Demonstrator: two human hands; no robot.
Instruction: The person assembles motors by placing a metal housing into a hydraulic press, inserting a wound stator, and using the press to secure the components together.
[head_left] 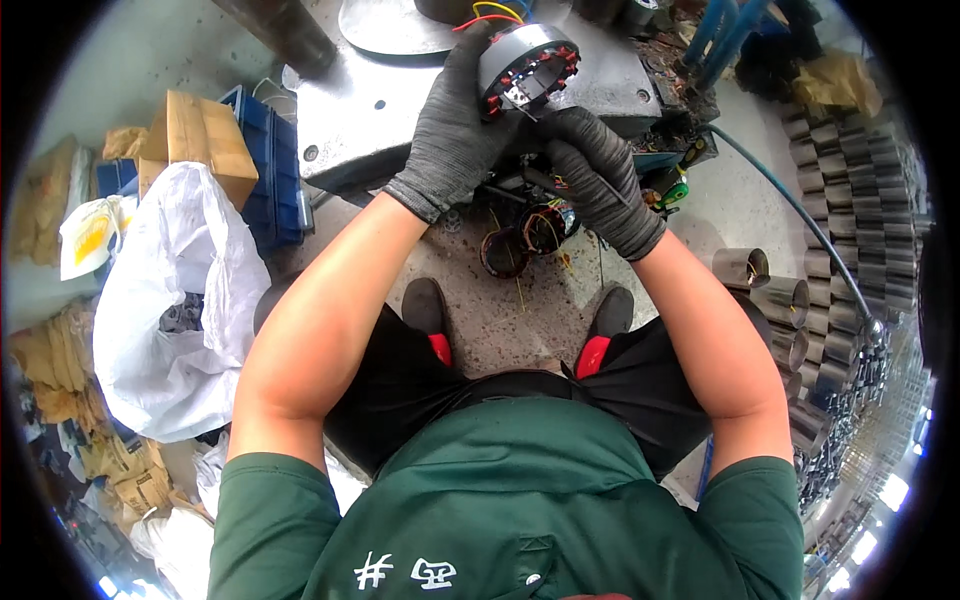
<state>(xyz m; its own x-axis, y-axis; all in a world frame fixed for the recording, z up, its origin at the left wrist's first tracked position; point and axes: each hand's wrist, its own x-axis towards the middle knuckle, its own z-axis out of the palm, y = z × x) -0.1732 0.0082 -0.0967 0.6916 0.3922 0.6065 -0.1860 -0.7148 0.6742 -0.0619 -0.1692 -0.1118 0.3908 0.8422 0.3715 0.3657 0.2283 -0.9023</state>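
Observation:
My left hand (pixel 455 125), in a dark grey knit glove, grips a round grey metal motor stator (pixel 527 65) with red winding pieces around its inner ring and coloured wires trailing off its top. My right hand (pixel 598 175), gloved the same way, is closed just below the stator, its fingers touching the lower edge; a thin dark tool or wire seems pinched in it, too small to tell which. Both hands hover over the front edge of a grey metal bench plate (pixel 380 110).
Below the hands, wound coils (pixel 525 240) lie on the concrete floor between my shoes. A white plastic sack (pixel 175 300), a cardboard box (pixel 200 135) and a blue crate (pixel 270 170) stand at left. Stacked metal tubes (pixel 850 200) line the right, with a hose (pixel 790 200) running past.

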